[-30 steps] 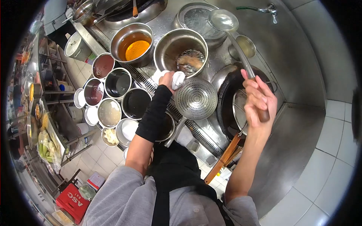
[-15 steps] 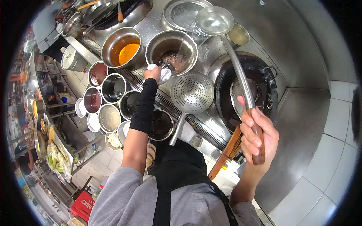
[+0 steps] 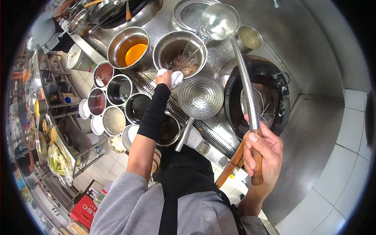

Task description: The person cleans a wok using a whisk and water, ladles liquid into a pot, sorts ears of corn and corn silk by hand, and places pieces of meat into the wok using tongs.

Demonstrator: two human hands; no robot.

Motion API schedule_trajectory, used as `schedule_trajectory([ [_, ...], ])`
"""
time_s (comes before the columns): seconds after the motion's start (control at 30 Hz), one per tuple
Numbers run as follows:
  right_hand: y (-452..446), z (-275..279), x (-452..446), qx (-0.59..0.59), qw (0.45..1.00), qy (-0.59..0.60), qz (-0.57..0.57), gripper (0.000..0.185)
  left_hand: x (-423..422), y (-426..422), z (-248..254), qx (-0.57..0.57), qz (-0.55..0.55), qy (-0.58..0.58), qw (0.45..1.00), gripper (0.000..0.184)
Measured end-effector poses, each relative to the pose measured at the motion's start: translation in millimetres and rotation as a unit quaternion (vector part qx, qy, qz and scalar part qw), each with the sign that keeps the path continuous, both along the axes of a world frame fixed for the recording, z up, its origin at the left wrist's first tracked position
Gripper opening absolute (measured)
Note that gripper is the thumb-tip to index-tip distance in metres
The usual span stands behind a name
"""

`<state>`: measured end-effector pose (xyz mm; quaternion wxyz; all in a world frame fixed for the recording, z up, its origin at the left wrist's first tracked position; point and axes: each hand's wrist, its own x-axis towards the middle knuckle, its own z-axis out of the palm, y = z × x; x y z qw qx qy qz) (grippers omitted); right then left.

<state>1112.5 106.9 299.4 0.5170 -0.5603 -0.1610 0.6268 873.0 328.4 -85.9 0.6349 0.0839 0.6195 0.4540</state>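
My right hand [image 3: 267, 147] is wrapped round the wooden grip of a long-handled metal ladle [image 3: 246, 84]. The ladle's bowl is tipped above the near burner area, and clear liquid streams from it into a steel pot [image 3: 162, 46]. Dark, clumpy residue and murky liquid lie in the bottom of that pot. My left hand [image 3: 164, 78] grips a folded white cloth [image 3: 177, 79] against the pot's near rim; whether the fingers also clasp the rim is hidden. Just to the right of the cloth lies a perforated strainer [image 3: 200, 96], its handle pointing toward me.
A dark wok [image 3: 282, 78] with a wire skimmer inside sits at right. Beyond the left hand stands a pot of orange liquid [image 3: 114, 49]. Several sauce containers [image 3: 114, 120] crowd the left. A small pot [image 3: 254, 31] stands behind the ladle. Another person [image 3: 43, 31] is at far left.
The ladle's bowl has tilted further and its grip has moved slightly left and down with my right hand. Liquid keeps pouring. My left hand has shifted a little along with the cloth.
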Motion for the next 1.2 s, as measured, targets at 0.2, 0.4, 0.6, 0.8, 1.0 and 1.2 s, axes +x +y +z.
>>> schedule_trajectory([
  [0.2, -2.8, -4.8, -11.9, 0.001, 0.99, -0.138, 0.04, 0.049, 10.2, -16.0, 23.9, -0.025, -0.014, -0.14, 0.99, 0.023],
  [0.4, -12.5, -44.2, -13.0, 0.051, 0.921, -0.382, 0.06, 0.052, 6.8, -28.6, -7.5, -0.01, -0.032, -0.385, 0.922, 0.02],
  [0.6, 35.5, -61.3, -1.0, 0.05, 0.858, -0.507, 0.066, 0.046, 12.3, -55.0, 20.1, -0.22, 0.071, -0.692, 0.684, 0.027],
  [0.8, 146.5, -101.0, 23.0, 0.033, 0.825, -0.541, 0.162, 0.024, 29.9, -68.4, 16.6, -0.167, 0.005, -0.806, 0.567, 0.023],
  [1.0, 240.7, -136.3, 30.5, 0.013, 0.794, -0.565, 0.225, 0.018, 32.4, -65.1, 36.2, -0.162, -0.036, -0.824, 0.542, 0.03],
  [1.2, 300.9, -151.7, 28.8, -0.067, 0.942, -0.292, 0.154, 0.018, 23.2, -69.7, 13.4, -0.123, -0.067, -0.839, 0.526, 0.064],
])
